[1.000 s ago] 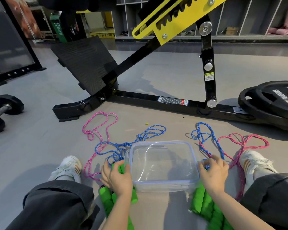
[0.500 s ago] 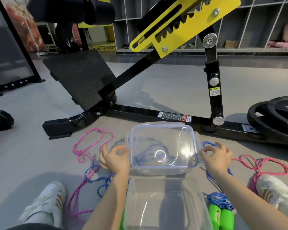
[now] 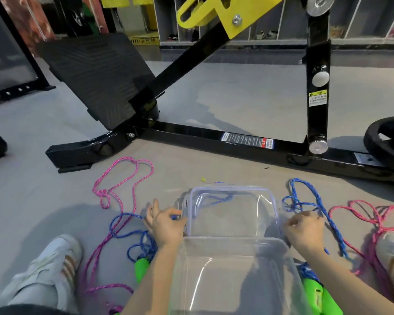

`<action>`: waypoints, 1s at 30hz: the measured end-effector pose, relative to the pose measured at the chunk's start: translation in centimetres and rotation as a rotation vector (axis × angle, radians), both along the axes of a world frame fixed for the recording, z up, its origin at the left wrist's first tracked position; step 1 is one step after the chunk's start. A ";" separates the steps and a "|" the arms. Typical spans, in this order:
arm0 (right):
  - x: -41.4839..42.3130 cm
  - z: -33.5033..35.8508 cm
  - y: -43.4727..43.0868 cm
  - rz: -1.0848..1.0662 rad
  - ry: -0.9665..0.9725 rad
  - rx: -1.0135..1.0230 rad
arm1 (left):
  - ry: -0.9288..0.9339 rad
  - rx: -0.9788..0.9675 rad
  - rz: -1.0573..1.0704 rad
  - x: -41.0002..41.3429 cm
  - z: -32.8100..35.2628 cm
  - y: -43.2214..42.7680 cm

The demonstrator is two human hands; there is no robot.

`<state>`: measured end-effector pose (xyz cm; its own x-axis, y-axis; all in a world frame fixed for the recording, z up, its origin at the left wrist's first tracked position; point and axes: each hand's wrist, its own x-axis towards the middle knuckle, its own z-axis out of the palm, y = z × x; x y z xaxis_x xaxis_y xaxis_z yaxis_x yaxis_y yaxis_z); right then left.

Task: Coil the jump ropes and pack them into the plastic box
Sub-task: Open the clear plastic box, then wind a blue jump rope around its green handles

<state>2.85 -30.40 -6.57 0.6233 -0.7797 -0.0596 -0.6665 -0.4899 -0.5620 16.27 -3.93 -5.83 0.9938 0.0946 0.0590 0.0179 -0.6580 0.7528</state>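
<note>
A clear plastic box (image 3: 291,264) stands open on the floor between my legs. Its clear lid (image 3: 232,214) with a bluish rim lies low just beyond it. My left hand (image 3: 166,223) grips the lid's left edge and my right hand (image 3: 305,228) grips its right edge. Loose pink rope (image 3: 123,178) and blue rope (image 3: 123,226) sprawl on the left, with a green handle (image 3: 142,268) by my left forearm. More blue rope (image 3: 305,198) and pink rope (image 3: 362,214) lie on the right, with green handles (image 3: 316,296) beside the box.
A black and yellow gym machine (image 3: 214,142) runs across the floor just beyond the ropes. A weight plate (image 3: 382,142) lies at the right edge. My white shoes (image 3: 55,260) flank the box. Shelving lines the back wall.
Both hands lifted the lid off the box, carried it forward and brought it down low beyond the box. The box now stands open.
</note>
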 end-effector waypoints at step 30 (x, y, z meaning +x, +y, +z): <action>-14.8 2.5 12.0 0.300 0.276 -0.273 | -0.037 0.517 -0.401 -18.1 0.6 5.7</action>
